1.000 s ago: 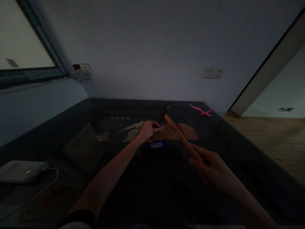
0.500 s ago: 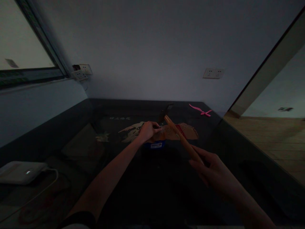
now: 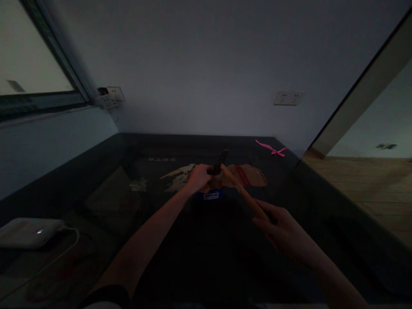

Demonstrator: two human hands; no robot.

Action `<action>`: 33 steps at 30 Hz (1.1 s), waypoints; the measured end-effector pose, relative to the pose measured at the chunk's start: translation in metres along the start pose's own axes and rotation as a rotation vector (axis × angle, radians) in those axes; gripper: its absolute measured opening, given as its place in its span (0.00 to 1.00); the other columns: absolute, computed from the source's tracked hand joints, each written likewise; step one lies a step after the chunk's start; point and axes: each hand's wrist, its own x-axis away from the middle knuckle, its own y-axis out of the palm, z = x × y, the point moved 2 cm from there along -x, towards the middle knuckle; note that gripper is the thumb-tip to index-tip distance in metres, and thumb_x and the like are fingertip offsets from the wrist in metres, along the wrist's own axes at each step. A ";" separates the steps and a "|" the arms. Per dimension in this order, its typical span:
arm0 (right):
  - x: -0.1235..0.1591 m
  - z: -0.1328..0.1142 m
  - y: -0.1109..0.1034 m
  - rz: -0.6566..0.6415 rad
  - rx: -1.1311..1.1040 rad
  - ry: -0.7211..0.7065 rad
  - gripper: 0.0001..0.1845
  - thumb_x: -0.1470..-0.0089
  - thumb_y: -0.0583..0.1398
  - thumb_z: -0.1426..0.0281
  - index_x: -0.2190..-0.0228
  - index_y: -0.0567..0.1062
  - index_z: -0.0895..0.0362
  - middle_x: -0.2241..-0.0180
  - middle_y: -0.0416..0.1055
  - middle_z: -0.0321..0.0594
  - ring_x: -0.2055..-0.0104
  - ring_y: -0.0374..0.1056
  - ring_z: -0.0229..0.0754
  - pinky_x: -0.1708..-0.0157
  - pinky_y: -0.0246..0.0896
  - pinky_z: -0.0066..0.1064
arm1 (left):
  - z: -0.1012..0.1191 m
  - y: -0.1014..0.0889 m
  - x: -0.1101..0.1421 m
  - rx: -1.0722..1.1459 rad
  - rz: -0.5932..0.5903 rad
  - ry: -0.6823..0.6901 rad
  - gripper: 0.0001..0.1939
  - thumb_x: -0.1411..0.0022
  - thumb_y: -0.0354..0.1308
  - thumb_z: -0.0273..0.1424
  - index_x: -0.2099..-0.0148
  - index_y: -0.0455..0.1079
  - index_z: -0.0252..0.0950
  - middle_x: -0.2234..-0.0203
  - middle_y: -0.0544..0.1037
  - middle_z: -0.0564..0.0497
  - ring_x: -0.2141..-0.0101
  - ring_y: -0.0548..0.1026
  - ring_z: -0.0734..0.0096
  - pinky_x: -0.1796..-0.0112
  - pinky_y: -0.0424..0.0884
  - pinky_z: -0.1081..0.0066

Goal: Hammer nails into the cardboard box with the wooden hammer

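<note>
My right hand (image 3: 278,225) is wrapped round the wooden handle of a hammer (image 3: 247,198). Its dark head sits at the far end, close by the fingertips of my left hand (image 3: 198,177). Those fingers are pinched together over the cardboard (image 3: 252,175); whatever they hold is hidden or too small to make out. The cardboard is a torn brown piece with a red band. Under its near edge, below my left hand, a blue box (image 3: 209,196) with a white label shows.
A pink ribbon (image 3: 273,151) lies at the back right of the dark table (image 3: 144,141). A white device (image 3: 32,233) with a cable is at the left. Wall sockets (image 3: 289,98) are above the table's back edge. A dark flat object (image 3: 357,249) is at the right.
The hammer head has swung down and toward me, from behind the cardboard to just beside my left fingertips. My right hand has dipped slightly; my left hand has stayed in place.
</note>
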 end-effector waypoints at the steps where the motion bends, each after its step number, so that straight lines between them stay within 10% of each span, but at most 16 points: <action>1: 0.000 0.002 0.001 -0.002 -0.008 0.005 0.29 0.48 0.59 0.63 0.44 0.66 0.55 0.82 0.57 0.26 0.86 0.54 0.30 0.88 0.50 0.21 | 0.000 0.000 0.000 0.000 -0.004 -0.010 0.10 0.47 0.61 0.35 0.62 0.77 0.37 0.69 0.80 0.48 0.68 0.76 0.64 0.69 0.67 0.71; 18: 0.035 0.086 0.029 0.300 -0.695 0.074 0.29 0.58 0.68 0.59 0.54 0.71 0.54 0.81 0.64 0.28 0.91 0.47 0.22 0.91 0.39 0.17 | -0.009 -0.020 0.009 0.119 -0.002 0.213 0.11 0.50 0.64 0.28 0.61 0.73 0.34 0.68 0.78 0.50 0.67 0.76 0.69 0.65 0.71 0.71; 33: 0.044 0.094 0.027 0.335 -0.643 0.096 0.27 0.57 0.67 0.58 0.55 0.74 0.57 0.81 0.67 0.31 0.92 0.46 0.22 0.90 0.38 0.18 | -0.002 -0.018 0.005 -0.073 0.024 0.194 0.04 0.46 0.62 0.29 0.67 0.75 0.35 0.73 0.79 0.51 0.70 0.75 0.69 0.66 0.67 0.72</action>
